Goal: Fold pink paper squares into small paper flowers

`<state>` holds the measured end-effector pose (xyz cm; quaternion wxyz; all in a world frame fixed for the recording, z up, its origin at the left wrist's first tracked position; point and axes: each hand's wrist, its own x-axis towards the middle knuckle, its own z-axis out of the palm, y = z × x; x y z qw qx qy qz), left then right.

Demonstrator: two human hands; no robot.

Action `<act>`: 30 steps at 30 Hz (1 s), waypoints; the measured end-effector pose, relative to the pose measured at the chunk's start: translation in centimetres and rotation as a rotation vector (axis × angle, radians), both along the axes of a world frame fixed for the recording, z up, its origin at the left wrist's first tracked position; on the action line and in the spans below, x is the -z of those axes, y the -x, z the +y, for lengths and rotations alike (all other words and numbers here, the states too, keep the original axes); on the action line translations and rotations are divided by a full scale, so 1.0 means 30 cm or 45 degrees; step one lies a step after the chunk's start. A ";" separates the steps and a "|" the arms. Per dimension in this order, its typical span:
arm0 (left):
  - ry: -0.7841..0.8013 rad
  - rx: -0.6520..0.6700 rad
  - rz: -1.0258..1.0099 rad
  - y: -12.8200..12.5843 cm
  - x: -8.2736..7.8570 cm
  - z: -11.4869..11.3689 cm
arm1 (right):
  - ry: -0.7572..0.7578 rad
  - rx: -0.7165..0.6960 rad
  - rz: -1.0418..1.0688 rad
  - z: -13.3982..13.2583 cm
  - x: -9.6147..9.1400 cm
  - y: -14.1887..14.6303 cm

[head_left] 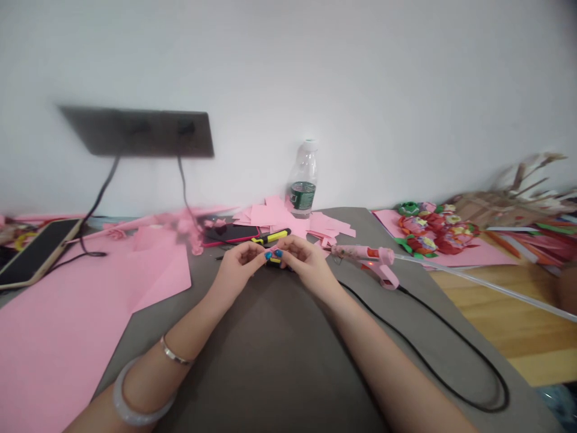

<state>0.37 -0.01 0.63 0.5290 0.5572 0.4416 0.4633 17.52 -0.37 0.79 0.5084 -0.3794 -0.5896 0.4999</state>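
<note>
My left hand and my right hand meet over the grey mat, both closed in a pinch. Between their fingertips is a small pink paper piece, mostly hidden by the fingers and thumbs. Just behind the hands lies a yellow and black utility knife. Cut pink paper strips are heaped beyond it. To the right of my right hand rests a pink hot glue gun with a clear glue stick sticking out of its back.
A plastic bottle stands against the wall. Large pink paper and a phone or tablet lie left. Finished paper flowers are at the right. The glue gun's black cord loops across the mat toward its right edge.
</note>
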 end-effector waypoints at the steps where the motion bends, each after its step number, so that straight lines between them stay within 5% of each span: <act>1: -0.008 -0.002 -0.010 0.000 -0.003 -0.002 | 0.001 -0.002 -0.010 -0.001 -0.001 0.001; 10: -0.049 0.050 -0.022 0.001 -0.019 -0.009 | 0.037 0.096 -0.124 -0.012 -0.015 0.004; 20: -0.052 0.198 -0.008 0.003 -0.016 -0.010 | 0.306 -0.025 0.045 -0.014 -0.028 -0.006; 30: 0.307 0.253 -0.356 -0.008 -0.030 -0.028 | 0.562 -0.121 0.248 -0.010 -0.021 -0.018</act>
